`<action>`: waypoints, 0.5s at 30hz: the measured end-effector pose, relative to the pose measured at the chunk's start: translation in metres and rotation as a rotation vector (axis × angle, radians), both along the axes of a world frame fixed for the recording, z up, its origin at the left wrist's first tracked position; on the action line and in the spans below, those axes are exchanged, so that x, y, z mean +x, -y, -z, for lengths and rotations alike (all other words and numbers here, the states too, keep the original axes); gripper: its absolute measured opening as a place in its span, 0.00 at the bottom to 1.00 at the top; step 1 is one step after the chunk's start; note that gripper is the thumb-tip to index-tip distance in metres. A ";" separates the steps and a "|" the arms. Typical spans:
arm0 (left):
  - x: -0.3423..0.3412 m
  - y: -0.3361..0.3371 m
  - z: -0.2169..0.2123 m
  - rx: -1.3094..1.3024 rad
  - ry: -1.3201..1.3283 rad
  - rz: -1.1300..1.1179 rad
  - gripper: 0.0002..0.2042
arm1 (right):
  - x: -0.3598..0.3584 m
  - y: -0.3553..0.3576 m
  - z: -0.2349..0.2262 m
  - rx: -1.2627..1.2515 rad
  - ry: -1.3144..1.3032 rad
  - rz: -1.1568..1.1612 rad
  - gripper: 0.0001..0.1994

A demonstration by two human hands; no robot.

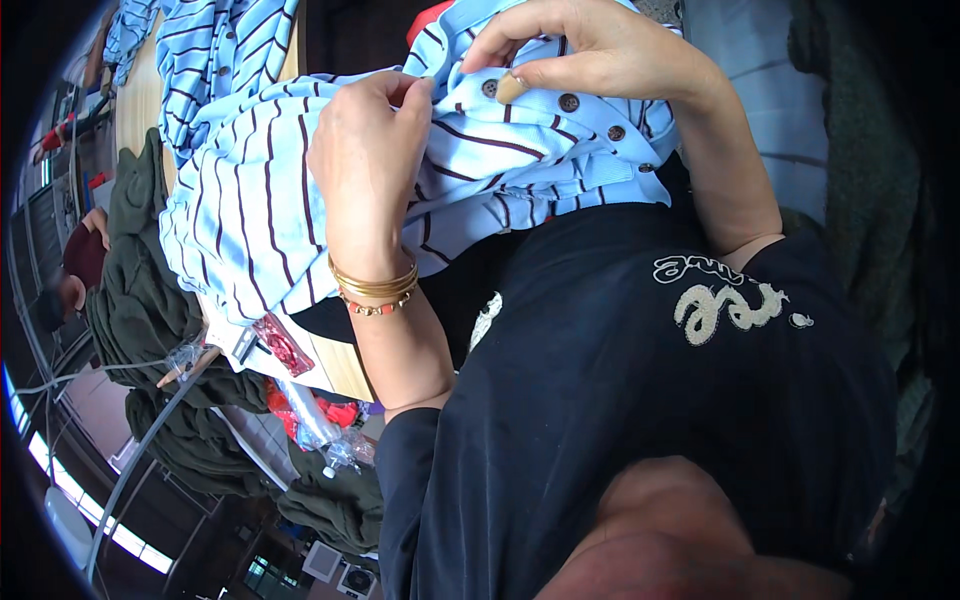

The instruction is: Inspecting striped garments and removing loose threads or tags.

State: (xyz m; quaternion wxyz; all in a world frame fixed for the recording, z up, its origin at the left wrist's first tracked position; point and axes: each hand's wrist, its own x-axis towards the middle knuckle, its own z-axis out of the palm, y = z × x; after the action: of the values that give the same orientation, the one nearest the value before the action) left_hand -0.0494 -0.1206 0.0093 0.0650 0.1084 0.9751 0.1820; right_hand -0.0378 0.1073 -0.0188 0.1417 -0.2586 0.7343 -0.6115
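A: Hand status?

B: Left hand (365,165) is closed into a loose fist, thumb and fingertips pinching a fold of the light blue striped shirt (250,215) just left of the button placket. Looks like it bunches the cloth to keep that strip taut and lifted toward the face.

A: Right?

B: Right hand (590,50) is curled, fingers bent down over the placket from above, thumb tip pressed beside the top brown button (490,88). So it is gripping shirt fabric at the button row. Can't tell if anything small, like a needle or thread, sits between the fingertips.

A: Where's the shirt overall?

B: Draped over the edge of the wooden table (340,365) and pulled onto the person's lap, against the black top. Four brown buttons show along the placket, between the two hands and to the right of them. Both hands work close together, so the slack hangs off the left.

A: Around it?

B: Gold and red bangles (375,290) on the left wrist. A second striped shirt (215,55) lies further up the table. Dark olive garments (150,300) are heaped left of it and below. Small clear plastic bags with red bits (300,395) sit near the table edge.
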 end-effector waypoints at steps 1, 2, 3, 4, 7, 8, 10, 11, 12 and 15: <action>0.000 0.002 0.001 0.020 0.020 -0.001 0.17 | 0.000 0.002 0.002 -0.058 0.005 0.011 0.12; -0.001 0.005 0.004 0.015 0.021 0.006 0.17 | 0.000 0.005 0.004 -0.116 0.011 0.021 0.11; -0.002 0.008 0.008 0.111 -0.017 -0.003 0.16 | 0.001 0.008 0.005 -0.119 0.012 0.022 0.11; -0.002 0.011 0.011 0.206 -0.054 -0.012 0.15 | 0.002 0.013 0.006 -0.129 0.045 0.077 0.11; 0.001 0.017 0.016 0.421 -0.051 -0.039 0.15 | 0.002 0.028 -0.013 0.003 0.066 0.162 0.12; 0.001 0.019 0.019 0.417 -0.048 -0.044 0.15 | 0.002 0.031 -0.017 0.148 0.050 0.193 0.13; -0.001 0.020 0.024 0.549 -0.060 -0.019 0.15 | 0.002 0.032 -0.009 0.084 0.070 0.183 0.14; 0.000 0.020 0.024 0.549 -0.058 -0.022 0.15 | 0.002 0.034 0.000 -0.009 0.088 0.194 0.13; 0.001 0.020 0.025 0.561 -0.036 -0.015 0.16 | 0.002 0.036 0.005 -0.101 0.108 0.203 0.13; 0.007 0.018 0.015 0.505 0.032 -0.018 0.16 | 0.002 0.040 0.007 -0.145 0.126 0.195 0.13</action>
State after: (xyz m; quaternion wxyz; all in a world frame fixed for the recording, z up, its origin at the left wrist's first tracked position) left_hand -0.0428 -0.1385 -0.0059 0.0495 0.1096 0.8984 0.4223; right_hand -0.0356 0.0677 -0.0262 0.1084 -0.1563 0.6996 -0.6888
